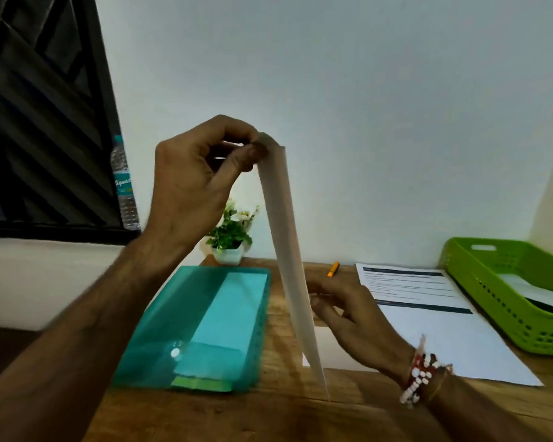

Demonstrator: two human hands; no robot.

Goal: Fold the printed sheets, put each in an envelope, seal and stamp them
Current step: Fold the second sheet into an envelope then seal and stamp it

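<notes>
Sheet [288, 250] stands on edge at mid-desk, its top corner pinched in my left hand [192, 183]; my right hand [348, 317] sits behind it low down, fingers loosely curled, grip hidden. Best to align edges before creasing. Wooden desk [300, 413]: teal folder [205, 327] left, printed pages [428, 311] and green tray [505, 291] right, white wall [364, 106] beyond.

Counter [284, 416] fills the lower frame. Folder [173, 320] lies at lower left centre, with envelopes [227, 317] inside it. Printed sheets [428, 314] lie right of centre; basket [505, 295] sits at the right edge beside them. Pen [333, 269] rests at the counter's rear, centre. Potted plant [232, 237] stands behind the folder. Bottle [123, 183] stands on the sill, left. A held sheet [288, 256] stands upright at centre, between folder and printed sheets.
</notes>
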